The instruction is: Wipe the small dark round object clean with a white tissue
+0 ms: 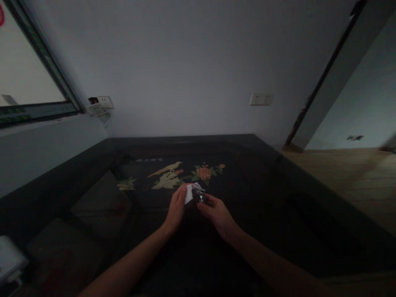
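Note:
Both hands meet over the middle of a dark, glossy table (216,231). My left hand (177,206) is closed on a white tissue or cloth (189,194), bunched against the item beside it. In my right hand (218,212) is a small dark, shiny object (200,197), pinched between thumb and fingers. The white piece touches its left side. Dim light hides what kind of object it is. Just beyond the hands lies the table's inlaid picture of a bird (168,179) and a pink flower (204,172).
Against the table's far edge stands a pale wall with a double socket (261,99). More sockets (105,102) sit at the left corner beside a window (31,62). A white object (10,258) is at the lower left. Wooden floor (346,173) shows on the right.

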Demonstrator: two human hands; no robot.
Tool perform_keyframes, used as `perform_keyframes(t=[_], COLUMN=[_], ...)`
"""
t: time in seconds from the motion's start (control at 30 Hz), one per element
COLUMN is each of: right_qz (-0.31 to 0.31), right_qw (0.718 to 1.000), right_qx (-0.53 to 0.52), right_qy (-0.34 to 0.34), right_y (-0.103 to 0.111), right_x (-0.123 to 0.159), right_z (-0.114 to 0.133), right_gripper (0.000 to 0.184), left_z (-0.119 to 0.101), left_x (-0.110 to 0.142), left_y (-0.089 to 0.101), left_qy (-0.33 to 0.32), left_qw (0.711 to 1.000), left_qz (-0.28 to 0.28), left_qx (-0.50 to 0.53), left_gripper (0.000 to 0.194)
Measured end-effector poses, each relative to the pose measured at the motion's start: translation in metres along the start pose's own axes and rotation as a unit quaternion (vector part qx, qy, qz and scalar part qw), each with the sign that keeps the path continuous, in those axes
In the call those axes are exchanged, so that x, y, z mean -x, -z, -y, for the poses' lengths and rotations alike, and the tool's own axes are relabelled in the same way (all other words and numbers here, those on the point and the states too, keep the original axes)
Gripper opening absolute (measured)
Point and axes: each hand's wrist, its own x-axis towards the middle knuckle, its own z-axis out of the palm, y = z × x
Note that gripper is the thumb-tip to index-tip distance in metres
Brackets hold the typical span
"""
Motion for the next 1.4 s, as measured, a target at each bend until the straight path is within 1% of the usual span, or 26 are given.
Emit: perform_keyframes(t=[0.03,0.1,0.17,0.23,0.3,0.33,0.4,0.47,0.53,0.57,0.6,0.67,0.7,0.73,0.77,0.8,0.83,0.93,1.0,1.03,1.1,1.17,1.23,1.3,1.4], right_qz=[0.002,0.008,0.018,0.029,0.034,0.032,0.026,0.020,0.021,0.024,0.028,0.031,0.027,0.021,0.016,0.014,0.016,0.023,0.017,0.013,0.011,0.014,0.012,0.006,0.000], right_qw=[1.000,0.999,0.999,0.998,0.998,0.998,0.998,0.999,0.999,0.999,0.999,0.999,0.999,1.000,1.000,1.000,1.000,0.999,0.999,0.999,0.999,1.000,1.000,0.999,0.999], right_qx=[-0.011,-0.032,-0.046,-0.054,-0.056,-0.054,-0.049,-0.043,-0.035,-0.030,-0.026,-0.021,-0.021,-0.022,-0.022,-0.023,-0.024,-0.034,-0.038,-0.038,-0.031,-0.012,0.013,0.034,0.045], right_qy=[-0.003,-0.009,-0.014,-0.011,-0.009,-0.010,-0.010,-0.005,0.004,0.007,0.009,0.005,0.000,-0.005,-0.008,-0.010,-0.010,-0.011,-0.017,-0.017,-0.011,0.002,0.015,0.025,0.027], right_y=[0.000,0.000,-0.001,0.000,0.000,0.000,0.000,0.000,-0.001,-0.001,-0.001,0.000,0.000,0.000,-0.001,-0.001,-0.001,-0.002,-0.002,-0.001,0.001,0.003,0.005,0.006,0.005], right_x=[0.000,0.000,-0.001,-0.002,-0.002,-0.003,-0.003,-0.002,-0.002,-0.001,-0.001,-0.001,-0.002,-0.002,-0.002,-0.002,-0.002,-0.001,0.000,0.000,-0.001,-0.002,-0.004,-0.006,-0.005], right_z=[0.000,0.001,0.001,0.001,0.000,0.000,0.000,0.000,0.000,0.000,-0.001,-0.002,-0.003,-0.004,-0.004,-0.004,-0.004,0.000,0.001,0.001,0.000,-0.002,-0.004,-0.006,-0.004], right_gripper=[0.051,0.049,0.046,0.043,0.040,0.040,0.042,0.044,0.044,0.043,0.042,0.038,0.037,0.038,0.038,0.039,0.039,0.041,0.044,0.045,0.046,0.047,0.048,0.051,0.055], left_z=[0.003,0.008,0.012,0.014,0.016,0.016,0.015,0.011,0.004,0.001,-0.002,-0.006,-0.007,-0.008,-0.008,-0.008,-0.008,-0.006,-0.003,-0.002,0.002,0.004,0.004,0.004,0.004], left_x=[-0.001,-0.003,-0.005,-0.005,-0.005,-0.004,-0.002,0.000,0.002,0.003,0.003,0.001,0.001,0.000,0.000,0.000,0.000,0.001,0.000,0.000,-0.001,-0.003,-0.003,-0.003,-0.001], left_y=[-0.001,-0.003,-0.004,-0.005,-0.004,-0.004,-0.002,0.000,0.004,0.006,0.008,0.012,0.013,0.014,0.014,0.014,0.013,0.009,0.005,0.003,-0.001,-0.005,-0.007,-0.009,-0.008], left_qy=[0.037,0.110,0.168,0.200,0.199,0.184,0.120,0.027,-0.072,-0.121,-0.173,-0.269,-0.303,-0.324,-0.330,-0.320,-0.296,-0.179,-0.098,-0.058,0.024,0.110,0.175,0.203,0.189], left_qw=[0.998,0.981,0.961,0.951,0.955,0.962,0.982,0.998,0.995,0.984,0.966,0.921,0.900,0.887,0.884,0.890,0.905,0.962,0.989,0.997,0.998,0.980,0.955,0.942,0.948], left_qz=[-0.026,-0.067,-0.083,-0.080,-0.072,-0.069,-0.068,-0.055,-0.010,0.025,0.054,0.102,0.119,0.130,0.135,0.131,0.120,0.070,0.034,0.014,-0.031,-0.059,-0.065,-0.066,-0.078], left_qx=[0.052,0.145,0.203,0.222,0.209,0.190,0.126,0.034,-0.074,-0.131,-0.183,-0.265,-0.289,-0.301,-0.304,-0.298,-0.282,-0.191,-0.106,-0.058,0.050,0.158,0.232,0.259,0.244], left_gripper=[0.033,0.032,0.033,0.034,0.034,0.034,0.035,0.036,0.036,0.035,0.034,0.031,0.030,0.030,0.029,0.029,0.030,0.033,0.033,0.032,0.030,0.027,0.025,0.024,0.025])
